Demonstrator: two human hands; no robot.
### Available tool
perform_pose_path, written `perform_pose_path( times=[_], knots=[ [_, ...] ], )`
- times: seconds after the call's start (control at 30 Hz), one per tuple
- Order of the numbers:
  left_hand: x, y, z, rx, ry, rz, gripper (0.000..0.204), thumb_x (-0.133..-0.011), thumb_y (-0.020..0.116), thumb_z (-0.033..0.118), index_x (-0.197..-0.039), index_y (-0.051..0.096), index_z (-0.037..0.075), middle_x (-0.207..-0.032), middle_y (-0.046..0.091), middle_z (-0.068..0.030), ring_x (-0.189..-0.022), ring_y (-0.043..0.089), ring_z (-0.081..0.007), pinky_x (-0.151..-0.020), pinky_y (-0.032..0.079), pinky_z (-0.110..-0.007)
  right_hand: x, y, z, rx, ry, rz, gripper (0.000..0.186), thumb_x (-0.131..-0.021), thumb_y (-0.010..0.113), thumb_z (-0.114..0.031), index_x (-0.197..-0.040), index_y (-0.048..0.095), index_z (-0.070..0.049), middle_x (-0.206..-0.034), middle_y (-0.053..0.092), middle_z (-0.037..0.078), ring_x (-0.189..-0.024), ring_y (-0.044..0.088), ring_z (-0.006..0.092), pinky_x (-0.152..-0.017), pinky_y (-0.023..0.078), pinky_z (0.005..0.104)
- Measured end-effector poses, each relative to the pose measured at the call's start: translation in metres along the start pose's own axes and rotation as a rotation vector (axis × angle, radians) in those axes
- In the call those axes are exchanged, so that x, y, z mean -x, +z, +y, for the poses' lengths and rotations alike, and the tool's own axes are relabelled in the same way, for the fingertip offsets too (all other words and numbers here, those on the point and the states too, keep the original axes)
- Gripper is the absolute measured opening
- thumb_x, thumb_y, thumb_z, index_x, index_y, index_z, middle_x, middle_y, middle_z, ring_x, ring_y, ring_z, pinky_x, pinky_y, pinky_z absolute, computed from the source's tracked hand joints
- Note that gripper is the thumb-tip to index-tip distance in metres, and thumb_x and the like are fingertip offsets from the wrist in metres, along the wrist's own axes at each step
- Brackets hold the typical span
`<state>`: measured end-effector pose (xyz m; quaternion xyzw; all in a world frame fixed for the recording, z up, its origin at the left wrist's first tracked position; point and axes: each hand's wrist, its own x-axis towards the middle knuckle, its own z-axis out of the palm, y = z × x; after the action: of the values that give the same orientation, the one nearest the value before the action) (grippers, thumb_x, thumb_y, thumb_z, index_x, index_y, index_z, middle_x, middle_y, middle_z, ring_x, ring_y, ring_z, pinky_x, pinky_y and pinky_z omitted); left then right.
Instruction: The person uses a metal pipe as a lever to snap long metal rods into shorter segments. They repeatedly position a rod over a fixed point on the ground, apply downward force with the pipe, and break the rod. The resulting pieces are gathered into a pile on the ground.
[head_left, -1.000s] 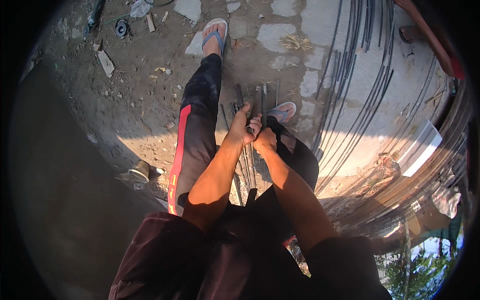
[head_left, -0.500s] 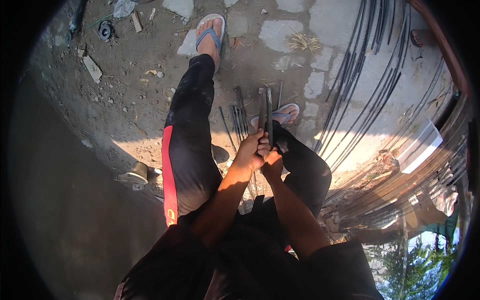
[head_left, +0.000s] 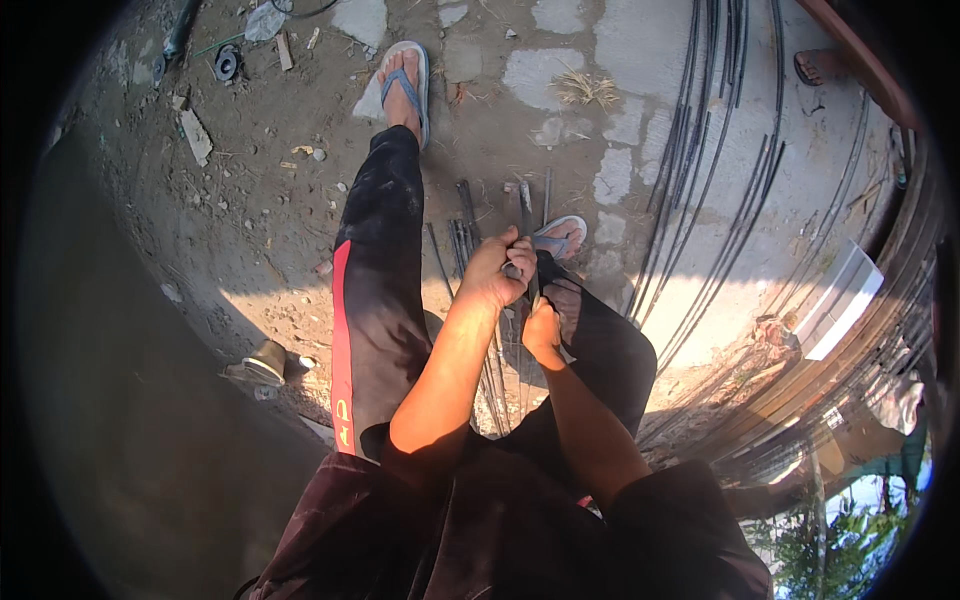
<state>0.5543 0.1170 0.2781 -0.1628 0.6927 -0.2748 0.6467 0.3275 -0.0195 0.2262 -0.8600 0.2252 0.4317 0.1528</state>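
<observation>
Left hand (head_left: pixel 497 272) sits at about 12 o'clock of the right hand (head_left: pixel 541 330), fingers curled tight around the upper end of a short dark steel rod (head_left: pixel 526 208) held between the knees. The right hand is just below it, closed too, on what looks like the same rod or a thin one beside it; the exact grip is shadowed, hard to tell.

Change from a second ago: the two hands were side by side at the same height on the rod, now the left has slid up and the right has dropped under it, so they are stacked. Half a second ago they were still bunched together. I read that as a re-grip on the rod, work on the piece ongoing, not finished.

A bundle of cut rods (head_left: pixel 470 240) lies on the ground between the legs, at 11 o'clock of the left hand, tips fanned out toward the right sandal (head_left: pixel 560 236). The left sandal (head_left: pixel 405 80) is well up at 12 o'clock. Long bent rebar (head_left: pixel 700 180) runs along the pavement at 2 o'clock, well apart from the hands. A small tin cup (head_left: pixel 265 362) is at 9 o'clock on the dirt.
</observation>
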Motion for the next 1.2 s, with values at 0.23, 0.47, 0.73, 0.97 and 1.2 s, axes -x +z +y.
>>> perform_pose_path(
  times=[0.23,0.47,0.73,0.97,1.2],
  knots=[
    [0.014,-0.028,0.025,-0.955,0.265,0.346,0.03,-0.107,0.052,0.023,-0.092,0.057,-0.003,-0.07,0.057,-0.0084,-0.051,0.053,-0.0146,-0.04,0.046,-0.028,0.043,-0.264,-0.04,-0.846,0.272,-0.474,0.028,-0.1,0.066,-0.032,-0.096,0.057,-0.006,-0.061,0.044,-0.003,-0.045,0.043,0.0085,-0.039,0.036,0.0285],
    [0.004,-0.098,0.006,-1.761,0.808,0.613,0.048,-0.1,0.061,0.037,-0.091,0.07,-0.009,-0.076,0.069,-0.0163,-0.055,0.062,-0.023,-0.049,0.047,-0.044,0.184,-0.303,0.003,-1.007,0.37,-0.239,0.029,-0.105,0.059,-0.034,-0.112,0.055,-0.007,-0.063,0.043,-0.004,-0.046,0.041,0.0074,-0.039,0.034,0.0261],
    [0.122,-0.131,0.037,-2.262,0.79,0.74,0.041,-0.09,0.07,0.021,-0.123,0.059,-0.001,-0.109,0.071,-0.0282,-0.11,0.065,-0.0481,-0.094,0.052,-0.055,0.122,-0.184,-0.08,-1.209,0.57,-0.496,0.028,-0.105,0.056,-0.025,-0.13,0.052,-0.012,-0.071,0.047,0.0,-0.051,0.041,0.0097,-0.043,0.034,0.0276],
    [0.148,-0.125,0.055,-0.91,0.376,0.219,0.016,-0.108,0.054,0.019,-0.113,0.06,0.005,-0.073,0.05,0.0035,-0.052,0.039,-0.0035,-0.041,0.029,-0.02,0.06,-0.078,-0.132,-1.236,0.554,-0.438,0.03,-0.107,0.054,-0.021,-0.133,0.043,-0.012,-0.07,0.048,0.001,-0.051,0.046,0.0109,-0.043,0.039,0.0288],
    [0.194,-0.097,0.0,-1.057,0.842,0.131,0.028,-0.108,0.055,0.025,-0.129,0.059,0.007,-0.074,0.05,0.004,-0.048,0.039,-0.0033,-0.041,0.027,-0.02,0.066,-0.049,-0.146,-1.266,0.677,-0.287,0.058,-0.108,0.054,-0.026,-0.158,0.027,-0.014,-0.073,0.048,0.001,-0.052,0.044,0.011,-0.043,0.038,0.0288]
  ],
)
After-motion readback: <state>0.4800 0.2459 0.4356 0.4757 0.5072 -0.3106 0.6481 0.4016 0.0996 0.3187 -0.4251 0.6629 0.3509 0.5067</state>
